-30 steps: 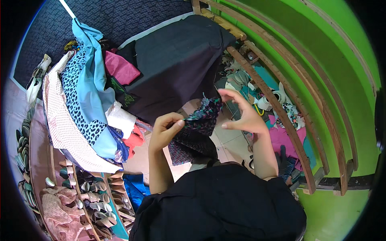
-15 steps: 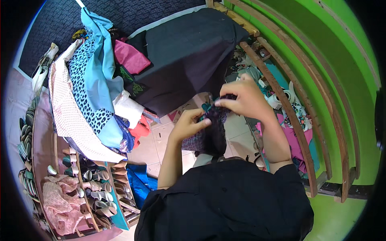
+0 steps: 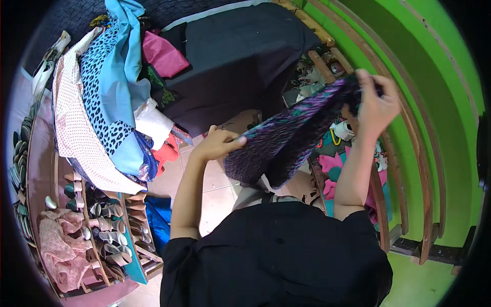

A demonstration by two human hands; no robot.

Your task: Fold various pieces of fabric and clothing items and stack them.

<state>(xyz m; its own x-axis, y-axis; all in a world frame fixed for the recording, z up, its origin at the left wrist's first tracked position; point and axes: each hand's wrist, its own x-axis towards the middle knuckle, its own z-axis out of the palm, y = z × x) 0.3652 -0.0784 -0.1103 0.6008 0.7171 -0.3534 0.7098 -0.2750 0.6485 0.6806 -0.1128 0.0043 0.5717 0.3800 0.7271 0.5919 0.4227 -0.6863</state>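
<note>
A dark fabric piece with a purple and teal pattern (image 3: 296,123) is stretched at a slant between my two hands, in front of my body. My left hand (image 3: 217,143) pinches its lower left end, thumb pressed on the cloth. Higher and farther right, my right hand (image 3: 377,102) is closed round the bunched upper end, slightly blurred. Between the hands the fabric hangs in folds, its lower part dangling above the floor near my lap.
Ahead is a table draped in black cloth (image 3: 240,46), with a pink cloth (image 3: 163,53) at its left. Hanging fabrics (image 3: 97,117) and a rack of shoes (image 3: 110,225) stand to the left. Curved wooden rails (image 3: 409,133) and fabric scraps (image 3: 332,174) lie to the right.
My hands have spread apart, the right moving up and to the right, the left slightly left. The bunched fabric is now stretched out between them.
</note>
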